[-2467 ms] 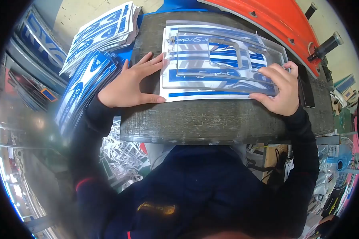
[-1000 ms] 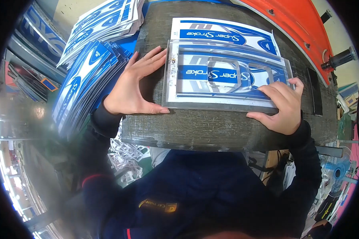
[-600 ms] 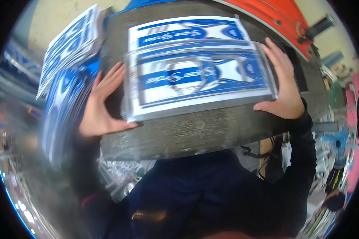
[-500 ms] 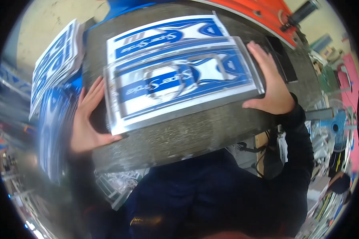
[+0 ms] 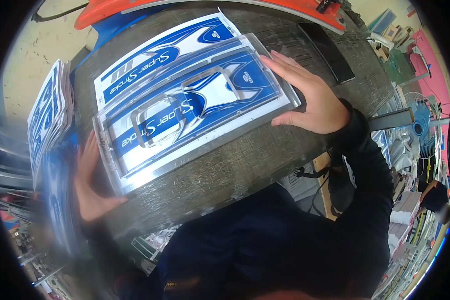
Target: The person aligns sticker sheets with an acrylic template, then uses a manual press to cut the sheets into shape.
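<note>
A clear rectangular frame [image 5: 225, 131] with cutter-like outlines inside lies on a blue and white printed sheet [image 5: 150, 50] marked "Super Stroke". The sheet's far part sticks out beyond the frame. My right hand [image 5: 312, 95] is at the frame's right end, fingers spread, fingertips at its corner. At the left end is my left hand [image 5: 91, 182], thumb and fingers apart, beside the frame's edge. Both hands look open around the ends; whether the left one touches the frame is unclear.
A dark worn table [image 5: 185, 195] carries the work. A black phone-like slab [image 5: 327, 52] lies at the back right. Stacked printed sheets [image 5: 50, 112] stand at the left, with blurred blue sheets [image 5: 60, 195] nearer. An orange-red bar [image 5: 105, 12] runs along the back. A blue fan [image 5: 420, 125] is at right.
The view has shifted and turned, so the frame and sheet appear farther left and more tilted. Both hands remain at the frame's ends with fingers spread.
</note>
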Available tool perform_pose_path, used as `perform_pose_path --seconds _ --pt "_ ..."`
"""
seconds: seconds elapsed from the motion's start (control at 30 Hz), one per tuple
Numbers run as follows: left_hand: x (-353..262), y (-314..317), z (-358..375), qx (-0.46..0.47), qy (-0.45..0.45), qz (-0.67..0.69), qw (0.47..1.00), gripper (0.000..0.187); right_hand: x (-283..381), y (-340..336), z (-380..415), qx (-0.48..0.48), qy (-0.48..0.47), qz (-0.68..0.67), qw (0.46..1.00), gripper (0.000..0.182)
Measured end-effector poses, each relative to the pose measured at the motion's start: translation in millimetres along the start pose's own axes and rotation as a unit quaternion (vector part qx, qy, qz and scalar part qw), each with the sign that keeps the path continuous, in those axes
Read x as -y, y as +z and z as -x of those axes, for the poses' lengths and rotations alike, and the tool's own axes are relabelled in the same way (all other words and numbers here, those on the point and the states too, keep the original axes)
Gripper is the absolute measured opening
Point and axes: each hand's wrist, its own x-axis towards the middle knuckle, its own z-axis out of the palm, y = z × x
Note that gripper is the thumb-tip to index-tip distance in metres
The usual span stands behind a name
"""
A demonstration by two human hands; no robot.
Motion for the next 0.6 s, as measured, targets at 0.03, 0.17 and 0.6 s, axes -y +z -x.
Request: perform_pose_path --seconds 0.03,0.17,0.6 --pt "1.0 0.0 0.8 0.002 0.000 -0.002 1.000 0.121 -1.2 0.6 0.2 -0.002 -0.002 -0.018 1.000 0.100" --pt "4.2 2.6 0.8 -0.006 0.013 0.034 0.999 0.123 -3.6 2.0 0.7 -0.004 -0.012 -0.011 1.000 0.099" --pt "2.8 -1.7 1.3 0.013 -0.001 0.000 1.000 0.123 -3.7 2.8 0.7 -0.004 -0.012 -0.014 1.000 0.100"
